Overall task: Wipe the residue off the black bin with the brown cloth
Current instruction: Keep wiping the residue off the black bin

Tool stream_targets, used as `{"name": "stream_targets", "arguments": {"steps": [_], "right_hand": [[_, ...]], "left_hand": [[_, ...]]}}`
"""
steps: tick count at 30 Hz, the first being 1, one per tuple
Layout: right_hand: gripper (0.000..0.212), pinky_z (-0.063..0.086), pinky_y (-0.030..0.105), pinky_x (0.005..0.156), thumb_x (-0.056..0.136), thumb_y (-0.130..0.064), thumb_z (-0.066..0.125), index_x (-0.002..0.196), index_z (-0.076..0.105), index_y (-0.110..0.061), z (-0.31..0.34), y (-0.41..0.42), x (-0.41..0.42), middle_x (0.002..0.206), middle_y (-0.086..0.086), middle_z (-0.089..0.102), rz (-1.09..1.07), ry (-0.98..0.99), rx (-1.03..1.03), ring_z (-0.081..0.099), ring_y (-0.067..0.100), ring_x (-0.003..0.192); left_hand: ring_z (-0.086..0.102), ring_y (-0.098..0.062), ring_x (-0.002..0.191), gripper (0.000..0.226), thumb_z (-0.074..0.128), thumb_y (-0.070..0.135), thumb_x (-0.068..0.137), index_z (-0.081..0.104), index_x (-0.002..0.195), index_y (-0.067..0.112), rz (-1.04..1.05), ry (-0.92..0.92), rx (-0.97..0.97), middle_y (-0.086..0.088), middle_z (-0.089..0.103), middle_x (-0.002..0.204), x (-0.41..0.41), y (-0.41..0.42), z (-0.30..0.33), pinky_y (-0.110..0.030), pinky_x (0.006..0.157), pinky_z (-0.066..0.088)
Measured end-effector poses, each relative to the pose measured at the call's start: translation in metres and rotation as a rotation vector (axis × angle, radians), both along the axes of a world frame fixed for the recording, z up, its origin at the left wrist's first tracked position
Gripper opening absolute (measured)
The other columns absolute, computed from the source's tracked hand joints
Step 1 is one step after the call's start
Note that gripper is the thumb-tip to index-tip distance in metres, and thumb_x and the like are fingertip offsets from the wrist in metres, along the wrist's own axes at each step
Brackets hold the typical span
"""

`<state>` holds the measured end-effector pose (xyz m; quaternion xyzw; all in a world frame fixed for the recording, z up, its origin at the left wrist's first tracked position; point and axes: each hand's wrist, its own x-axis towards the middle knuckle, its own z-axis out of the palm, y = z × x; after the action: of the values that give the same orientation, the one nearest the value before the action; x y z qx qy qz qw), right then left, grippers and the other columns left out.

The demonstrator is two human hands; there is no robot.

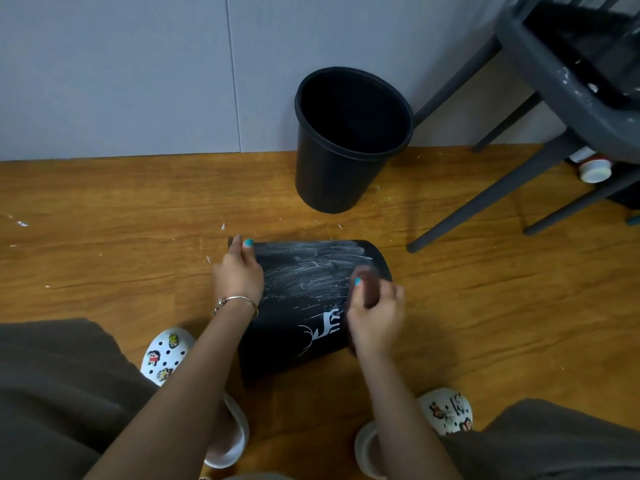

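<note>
A black bin (298,327) lies on its side on the wooden floor between my feet, with a white deer print on its near part. White smeared residue (311,268) covers its upper side. My left hand (239,275) grips the bin's far left edge and steadies it. My right hand (375,313) is closed around a bunched brown cloth (367,282) and presses it against the right side of the bin, at the edge of the residue.
A second black bin (346,168) stands upright against the grey wall. A dark grey chair (561,105) stands at the right, its legs reaching toward the lying bin. A white-capped bottle (594,169) lies under it. White flecks dot the floor (104,209).
</note>
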<state>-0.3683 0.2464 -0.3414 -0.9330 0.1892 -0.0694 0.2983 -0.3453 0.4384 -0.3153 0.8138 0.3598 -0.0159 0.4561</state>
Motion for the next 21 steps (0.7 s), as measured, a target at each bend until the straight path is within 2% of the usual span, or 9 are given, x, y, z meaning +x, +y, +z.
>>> {"name": "stream_targets", "arguments": {"steps": [2,4,5,8,10,14,17,18,21], "right_hand": [[0.034,0.043,0.021,0.069,0.089,-0.033,0.060,0.108,0.065,-0.006,-0.002,0.008,-0.020,0.111,0.004,0.053,0.211,-0.075,0.004,0.056,0.018,0.090],[0.037,0.049,0.024,0.072,0.091,-0.037,0.059,0.114,0.063,-0.009,-0.003,-0.011,-0.015,0.114,0.001,0.051,0.369,-0.017,-0.034,0.056,0.017,0.094],[0.036,0.049,0.024,0.072,0.092,-0.036,0.059,0.116,0.062,-0.010,-0.003,-0.025,-0.007,0.115,0.001,0.050,0.366,0.032,-0.060,0.055,0.017,0.095],[0.030,0.040,0.022,0.068,0.091,-0.032,0.062,0.107,0.065,-0.007,-0.004,-0.046,0.014,0.108,0.002,0.052,0.084,-0.012,-0.013,0.058,0.023,0.094],[0.029,0.041,0.025,0.069,0.092,-0.033,0.061,0.104,0.064,-0.007,-0.002,-0.024,0.012,0.108,0.000,0.050,-0.043,-0.013,0.016,0.056,0.020,0.093],[0.032,0.040,0.014,0.066,0.088,-0.037,0.062,0.103,0.067,-0.009,-0.006,0.018,-0.024,0.102,-0.005,0.049,0.278,-0.103,0.023,0.053,0.011,0.085],[0.034,0.049,0.024,0.070,0.087,-0.035,0.065,0.110,0.066,-0.011,-0.005,-0.017,-0.010,0.109,0.000,0.054,0.525,-0.052,-0.118,0.051,0.010,0.086],[0.032,0.051,0.026,0.071,0.089,-0.035,0.065,0.111,0.065,-0.011,-0.004,-0.030,-0.002,0.110,0.000,0.054,0.494,-0.006,-0.132,0.053,0.012,0.088],[0.029,0.048,0.026,0.070,0.090,-0.034,0.063,0.107,0.064,-0.010,-0.003,-0.039,0.008,0.110,0.002,0.053,0.153,0.011,-0.037,0.059,0.021,0.093]], "left_hand": [[0.055,-0.025,0.092,0.043,0.032,0.030,0.103,0.042,0.143,0.020,-0.004,-0.008,0.002,-0.014,0.062,0.118,0.001,0.002,-0.002,-0.032,0.077,0.041],[0.058,-0.031,0.098,0.043,0.031,0.030,0.103,0.042,0.143,0.019,-0.019,-0.003,0.014,-0.015,0.063,0.116,0.003,0.004,-0.004,-0.033,0.076,0.042],[0.058,-0.033,0.100,0.043,0.031,0.030,0.103,0.042,0.142,0.018,-0.033,0.004,0.021,-0.016,0.063,0.116,0.005,0.005,-0.005,-0.032,0.075,0.041],[0.057,-0.037,0.101,0.042,0.032,0.030,0.103,0.044,0.141,0.016,-0.022,-0.014,0.018,-0.018,0.063,0.114,0.006,0.003,-0.006,-0.033,0.075,0.040],[0.057,-0.038,0.103,0.042,0.033,0.030,0.103,0.044,0.141,0.017,-0.015,-0.020,0.015,-0.019,0.063,0.114,0.007,0.003,-0.006,-0.036,0.080,0.043],[0.055,-0.038,0.108,0.041,0.032,0.028,0.103,0.045,0.141,0.017,-0.012,-0.009,0.031,-0.019,0.061,0.119,0.006,0.005,-0.005,-0.038,0.086,0.043],[0.056,-0.037,0.106,0.042,0.032,0.030,0.103,0.047,0.139,0.016,-0.014,-0.004,0.034,-0.017,0.063,0.116,0.008,0.005,-0.005,-0.037,0.082,0.043],[0.056,-0.037,0.105,0.042,0.032,0.031,0.103,0.049,0.138,0.015,-0.020,-0.002,0.036,-0.018,0.063,0.115,0.009,0.006,-0.006,-0.036,0.080,0.042],[0.056,-0.039,0.103,0.041,0.033,0.031,0.103,0.051,0.135,0.013,-0.017,-0.013,0.031,-0.019,0.063,0.113,0.010,0.005,-0.007,-0.035,0.076,0.041]]}}
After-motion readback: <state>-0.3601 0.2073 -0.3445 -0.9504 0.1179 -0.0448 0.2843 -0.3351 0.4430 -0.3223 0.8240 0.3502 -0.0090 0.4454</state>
